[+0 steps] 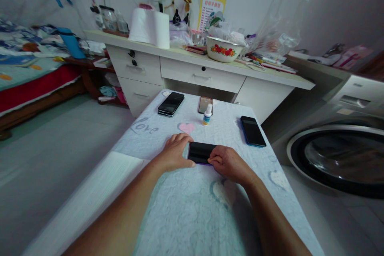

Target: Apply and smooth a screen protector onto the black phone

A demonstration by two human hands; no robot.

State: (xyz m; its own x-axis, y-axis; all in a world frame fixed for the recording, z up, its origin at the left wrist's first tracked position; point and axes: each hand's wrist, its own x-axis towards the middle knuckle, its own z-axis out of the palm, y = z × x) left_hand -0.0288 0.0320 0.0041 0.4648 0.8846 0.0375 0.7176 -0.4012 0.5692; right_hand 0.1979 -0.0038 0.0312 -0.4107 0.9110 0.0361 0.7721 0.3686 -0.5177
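A smartphone (199, 153) with a dark screen and a purple lower edge lies flat on the cloth-covered table. My left hand (177, 155) steadies its left end, thumb at the near corner and index finger at the far corner. Over the right part of the screen, my right hand (229, 163) is closed, fingers bunched and pressed down; whatever they hold is hidden. Beyond the phone stands a small white spray bottle (207, 115) with a blue and yellow label.
Stacked phones (171, 103) lie at the far left, a gold-toned phone (205, 105) behind the bottle, and a blue-edged phone (253, 131) at the right. A white desk (186, 68) holds a floral bowl (223, 50) and a paper roll (150, 28). A washing machine (339, 128) stands right.
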